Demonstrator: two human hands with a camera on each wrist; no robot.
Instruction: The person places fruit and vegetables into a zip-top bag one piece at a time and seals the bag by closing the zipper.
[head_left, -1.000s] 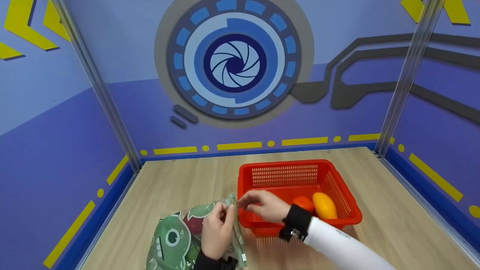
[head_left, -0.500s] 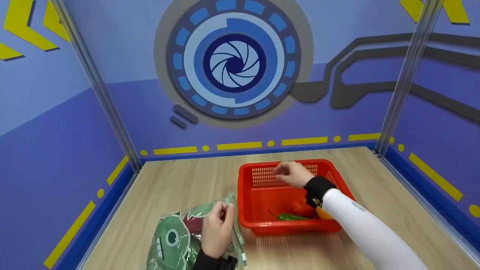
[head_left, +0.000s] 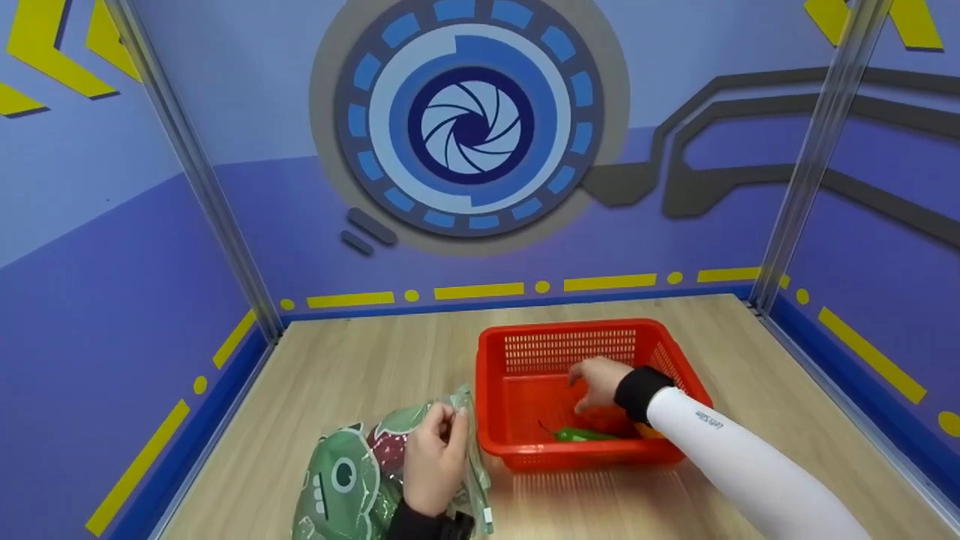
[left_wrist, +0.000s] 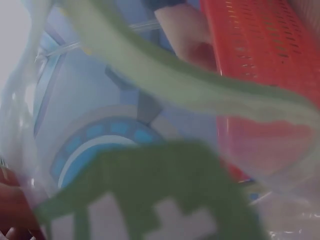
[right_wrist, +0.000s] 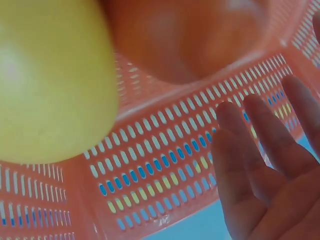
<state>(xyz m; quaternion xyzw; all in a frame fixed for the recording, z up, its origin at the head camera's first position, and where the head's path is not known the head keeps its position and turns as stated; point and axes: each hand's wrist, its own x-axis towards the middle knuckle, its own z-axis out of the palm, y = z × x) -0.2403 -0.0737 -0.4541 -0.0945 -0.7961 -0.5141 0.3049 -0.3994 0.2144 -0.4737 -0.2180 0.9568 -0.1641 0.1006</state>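
Observation:
My left hand (head_left: 435, 459) pinches the opening edge of a clear zip bag (head_left: 341, 480) printed with a green dinosaur; the bag lies on the table, left of the red basket (head_left: 491, 390). Over the basket's inside, my right hand (head_left: 601, 382) reaches down with spread, slightly bent fingers, holding nothing. Just under it is a round orange-red tomato-like piece (right_wrist: 185, 40). Beside that sits a smooth yellow mango-like fruit (right_wrist: 55, 80), mostly hidden by the wrist in the head view. A green chili pepper (head_left: 585, 434) rests along the basket's near side.
The basket's slotted walls rise around the produce. Printed blue-purple panels (head_left: 420, 270) and metal posts (head_left: 187, 150) enclose the wooden table (head_left: 375, 360) at the back and both sides.
My right hand has left the bag's edge, risen over the basket, then lowered into it above the red piece. The green pepper now shows in the basket. My left hand stays put.

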